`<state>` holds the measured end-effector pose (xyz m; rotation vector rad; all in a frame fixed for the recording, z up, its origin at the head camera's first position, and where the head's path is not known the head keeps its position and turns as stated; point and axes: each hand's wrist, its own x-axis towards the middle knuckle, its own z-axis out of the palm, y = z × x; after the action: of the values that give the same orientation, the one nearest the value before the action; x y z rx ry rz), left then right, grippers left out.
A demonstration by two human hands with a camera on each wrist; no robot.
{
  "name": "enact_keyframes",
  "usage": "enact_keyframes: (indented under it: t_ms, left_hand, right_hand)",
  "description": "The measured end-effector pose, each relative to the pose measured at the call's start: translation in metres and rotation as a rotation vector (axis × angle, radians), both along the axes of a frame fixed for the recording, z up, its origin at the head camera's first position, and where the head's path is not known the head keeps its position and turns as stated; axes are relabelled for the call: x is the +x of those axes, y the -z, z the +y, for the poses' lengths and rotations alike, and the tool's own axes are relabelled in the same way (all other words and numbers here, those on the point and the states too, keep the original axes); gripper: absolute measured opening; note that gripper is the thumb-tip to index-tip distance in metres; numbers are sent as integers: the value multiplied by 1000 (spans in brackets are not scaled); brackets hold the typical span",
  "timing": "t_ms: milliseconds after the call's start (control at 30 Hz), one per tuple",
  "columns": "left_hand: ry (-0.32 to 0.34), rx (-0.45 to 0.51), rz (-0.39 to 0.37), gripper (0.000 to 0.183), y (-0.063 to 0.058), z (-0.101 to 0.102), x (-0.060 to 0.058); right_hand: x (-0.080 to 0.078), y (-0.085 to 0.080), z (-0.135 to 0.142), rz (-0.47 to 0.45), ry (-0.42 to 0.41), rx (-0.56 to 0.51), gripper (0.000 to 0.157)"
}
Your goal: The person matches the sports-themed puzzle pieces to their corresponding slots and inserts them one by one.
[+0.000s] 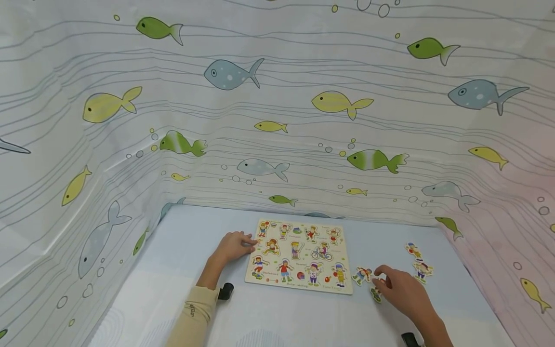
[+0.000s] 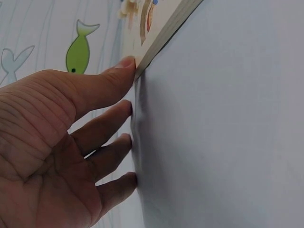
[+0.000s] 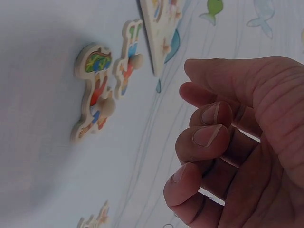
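Note:
A wooden peg puzzle board [image 1: 284, 250] printed with children playing sports lies on the table. My left hand [image 1: 234, 248] rests at the board's left edge, fingers relaxed; in the left wrist view its thumb [image 2: 107, 85] touches the board's edge [image 2: 164, 38] and the fingertips meet the tabletop. Right of the board, my right hand [image 1: 401, 289] hovers with loosely bent fingers and nothing in them. Nearest to it are a skateboarder puzzle piece [image 3: 90, 102] and another child-shaped piece [image 1: 362, 275], each with a round knob. In the head view, the right hand partly hides the skateboarder piece.
Two more puzzle pieces, one [image 1: 414, 250] just behind the other [image 1: 422, 272], lie farther right on the pale blue tabletop [image 1: 182, 231]. A fish-patterned sheet [image 1: 295, 144] rises behind and on both sides of the table.

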<state>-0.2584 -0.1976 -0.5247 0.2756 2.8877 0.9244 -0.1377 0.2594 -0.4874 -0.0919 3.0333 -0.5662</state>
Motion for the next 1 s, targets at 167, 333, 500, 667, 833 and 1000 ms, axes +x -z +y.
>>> enact_keyframes:
  t_ms: [167,333,500,667,833,1000]
  left_hand:
    - [6,-2,16,23,0,-1,-1]
    - [15,-15,13,23,2,-1,-2]
    - [3,-9,1,23,2,-1,-2]
    - [1,-9,-4,22,1,0,-1]
    - [0,-8,-9,22,0,1,0]
    - [-3,-1,-14,23,1,1,0]
  right_hand:
    - [-1,4,3,5,-1,-3,19]
    - [-2,8,7,-26,1,2,19]
    - [-3,14,10,-37,0,-16,17]
    - [-4,20,13,-56,4,-26,15]
    - [-4,23,14,-72,7,-32,13]
    - [-3,25,14,-78,10,-20,12]
